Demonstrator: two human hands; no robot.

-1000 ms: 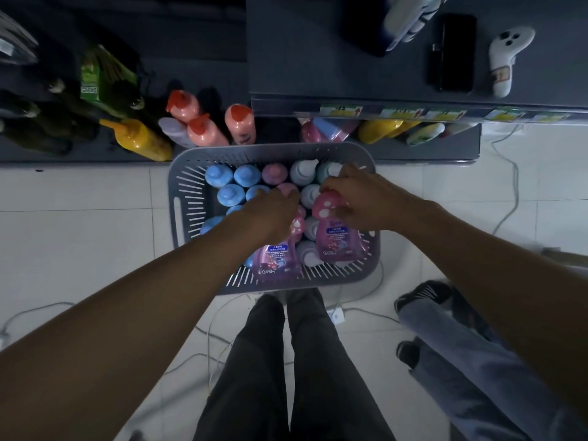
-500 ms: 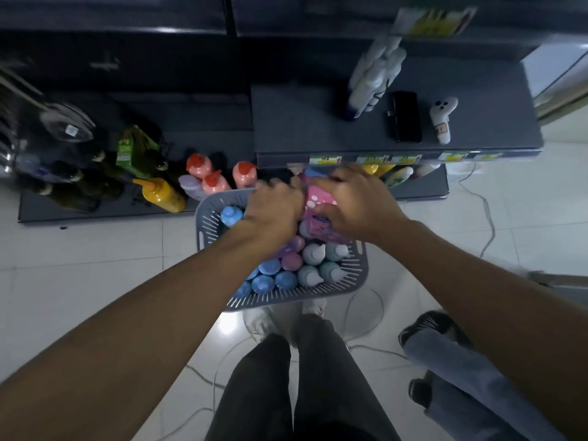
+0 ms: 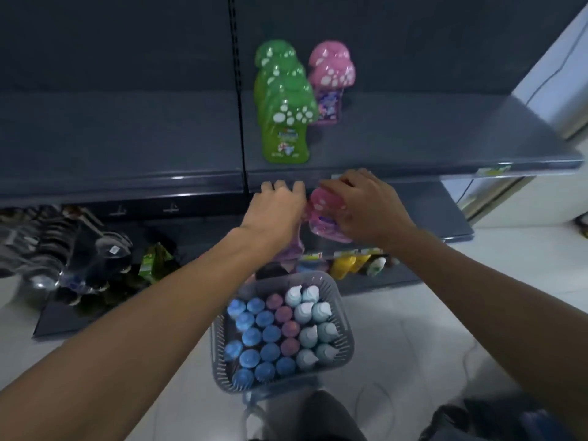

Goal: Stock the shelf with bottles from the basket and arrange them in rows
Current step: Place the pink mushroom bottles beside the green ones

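Right hand (image 3: pixel 366 206) grasps pink bottle (image 3: pixel 324 214) below shelf (image 3: pixel 413 138) edge; left hand (image 3: pixel 276 208) clutches second pink bottle (image 3: pixel 291 251). Basket (image 3: pixel 345 323) of bottles at 6 o'clock. Green row at 12.

Right hand (image 3: pixel 366 208) closed around pink bottle (image 3: pixel 324 214) just below shelf (image 3: pixel 413 144) edge, left hand (image 3: pixel 276 208) gripping a purple bottle (image 3: pixel 291 249); green bottles (image 3: pixel 284 122) in row on shelf; basket (image 3: pixel 342 316) of bottles on floor.
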